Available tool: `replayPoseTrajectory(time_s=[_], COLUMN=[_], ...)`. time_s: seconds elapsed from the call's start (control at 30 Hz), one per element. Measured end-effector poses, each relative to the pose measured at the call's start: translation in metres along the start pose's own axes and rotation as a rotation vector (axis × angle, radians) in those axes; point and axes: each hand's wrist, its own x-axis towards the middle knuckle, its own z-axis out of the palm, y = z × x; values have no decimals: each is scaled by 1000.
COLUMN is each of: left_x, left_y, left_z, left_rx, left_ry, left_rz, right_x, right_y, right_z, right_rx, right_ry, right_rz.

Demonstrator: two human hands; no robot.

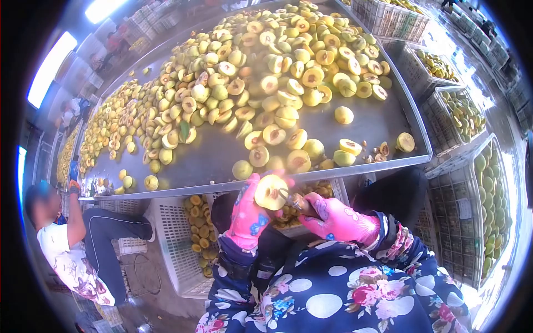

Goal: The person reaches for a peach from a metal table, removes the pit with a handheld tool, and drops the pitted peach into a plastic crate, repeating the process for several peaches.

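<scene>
My left hand (248, 215), in a pink patterned glove, grips a halved yellow peach (267, 192) with its cut face turned up. My right hand (338, 219), gloved the same way, is closed around a small pitting tool (300, 203). The tool's tip reaches the cut face near the pit hollow; its exact shape is too small to make out. Both hands are just in front of the near edge of a metal table (222, 161). A heap of halved peaches (266, 72) covers much of it.
Loose pits (382, 151) lie near the table's front right. Below the edge stands a white crate (175, 238) with peach halves. Filled crates (455, 216) line the right side. At the left another person (72, 244) sits by the table.
</scene>
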Motion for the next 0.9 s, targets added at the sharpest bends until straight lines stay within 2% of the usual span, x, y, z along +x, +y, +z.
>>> replayPoseTrajectory(time_s=[0.1, 0.37, 0.6, 0.9], left_x=[-6, -7, -7, 6], left_y=[-7, -24, -35, -55], left_z=[7, 13, 20, 4], left_rx=[-32, -31, 23, 201], left_ry=[-11, 33, 183, 288], left_rz=[-3, 55, 135, 121], right_x=[-2, -7, -7, -4], right_y=[5, 7, 16, 46], right_z=[5, 8, 16, 20], right_rx=[-29, -104, -170, -166], right_ry=[54, 41, 38, -148], right_rz=[-57, 34, -29, 121])
